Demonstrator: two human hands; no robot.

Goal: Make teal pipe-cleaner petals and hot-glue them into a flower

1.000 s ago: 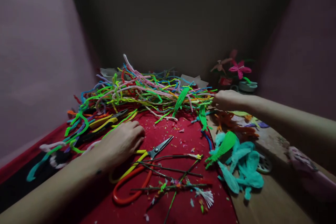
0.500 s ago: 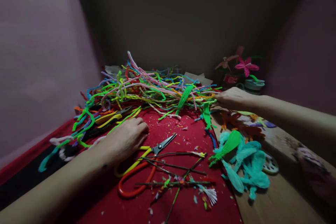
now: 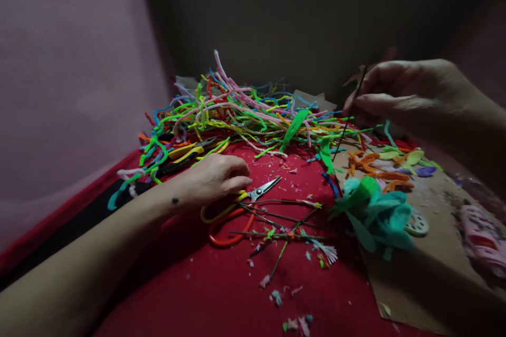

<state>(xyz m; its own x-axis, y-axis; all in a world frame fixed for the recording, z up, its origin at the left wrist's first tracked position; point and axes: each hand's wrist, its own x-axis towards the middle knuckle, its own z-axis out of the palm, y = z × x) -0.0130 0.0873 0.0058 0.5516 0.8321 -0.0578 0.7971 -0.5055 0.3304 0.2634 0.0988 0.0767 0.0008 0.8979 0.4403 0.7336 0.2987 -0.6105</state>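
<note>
My right hand [image 3: 411, 89] is raised at the upper right, its thumb and fingers closed on a thin dark stick [image 3: 347, 116] that slants down toward the table. My left hand [image 3: 225, 175] rests low over the red cloth, just behind the yellow and orange handles of the scissors [image 3: 259, 192]; its fingers are curled a little, with a gap before the thumb, and nothing shows in them. The scissors' blades are closed. Thin dark stems [image 3: 284, 236] lie crossed in front of the scissors. A large tangle of colourful fuzzy stems [image 3: 245, 110] spreads behind both hands.
Teal petal shapes [image 3: 379, 216] lie on a cardboard sheet [image 3: 415, 295] at the right, with orange pieces [image 3: 366, 163] behind them. Yellow-handled pliers [image 3: 185, 155] are at the left of the tangle. Small scraps are scattered on the red cloth [image 3: 197, 295].
My right hand has lifted away from the right end of the tangle and now holds a thin dark stick. The view has shifted; my left hand remains near the scissors.
</note>
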